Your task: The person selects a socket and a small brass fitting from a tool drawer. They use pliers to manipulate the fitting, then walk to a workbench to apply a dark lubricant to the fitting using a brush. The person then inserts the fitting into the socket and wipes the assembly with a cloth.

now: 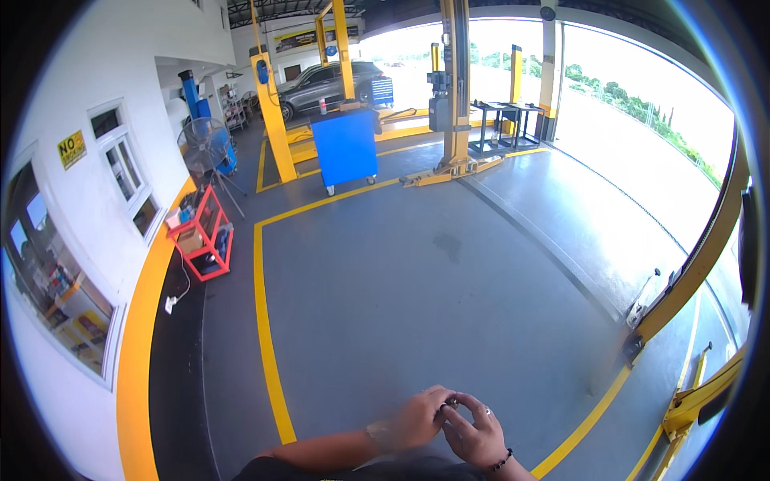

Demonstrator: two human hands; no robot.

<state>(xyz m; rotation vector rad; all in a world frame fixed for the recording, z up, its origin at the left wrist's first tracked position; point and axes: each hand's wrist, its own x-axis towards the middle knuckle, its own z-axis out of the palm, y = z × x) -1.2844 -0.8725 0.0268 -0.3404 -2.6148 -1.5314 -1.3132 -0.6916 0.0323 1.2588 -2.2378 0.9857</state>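
Observation:
Close in front of my body, at the bottom middle of the view, my two hands meet. My left hand [419, 417] is closed, its fingers bent around one side of a small dark object [451, 402]. From the other side my right hand [476, 437] pinches the same object between thumb and curled fingers. The object is mostly hidden by the fingers and too small to name. A ring shows on a right finger, and a dark beaded bracelet [503, 459] circles that wrist. Something pale and blurred sits at my left wrist.
A red trolley [210, 236] holding boxes stands by the left wall, near a pedestal fan [205, 144]. Ahead is a blue wheeled cabinet [345, 151] beside yellow lift posts [455, 96]. A grey car [329, 86] is behind. Yellow lines mark the grey floor [385, 297]; another lift post rises at right.

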